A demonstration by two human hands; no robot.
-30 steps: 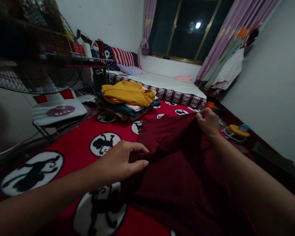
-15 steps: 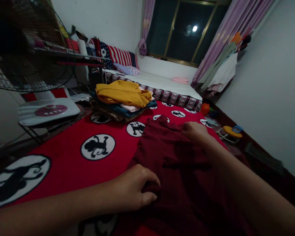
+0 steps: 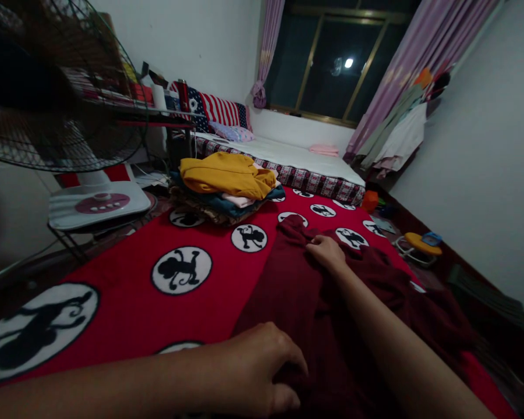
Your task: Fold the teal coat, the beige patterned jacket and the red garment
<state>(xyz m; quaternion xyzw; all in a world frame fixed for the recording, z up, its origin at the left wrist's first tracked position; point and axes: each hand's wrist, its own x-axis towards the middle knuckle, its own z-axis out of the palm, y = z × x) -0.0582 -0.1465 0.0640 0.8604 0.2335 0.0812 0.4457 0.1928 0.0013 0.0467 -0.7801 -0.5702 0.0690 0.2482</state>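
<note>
A dark maroon garment (image 3: 301,291) lies spread on a red blanket (image 3: 126,256) printed with black-and-white monkey circles. My left hand (image 3: 262,372) is at the bottom of the view, fingers curled into the garment's near edge. My right hand (image 3: 327,250) reaches across to the garment's far end and pinches the cloth near its top. Both forearms stretch over the fabric.
A pile of folded clothes topped by a yellow garment (image 3: 227,174) sits further back on the blanket. A standing fan (image 3: 48,87) and its white base (image 3: 98,203) are at the left. A mattress (image 3: 297,157) lies under the window; small toys (image 3: 419,241) sit by the right wall.
The garment's far edge, held up a second ago, now lies flat on the blanket. My right hand moved left and down; my left hand drew nearer to me, gripping the near edge.
</note>
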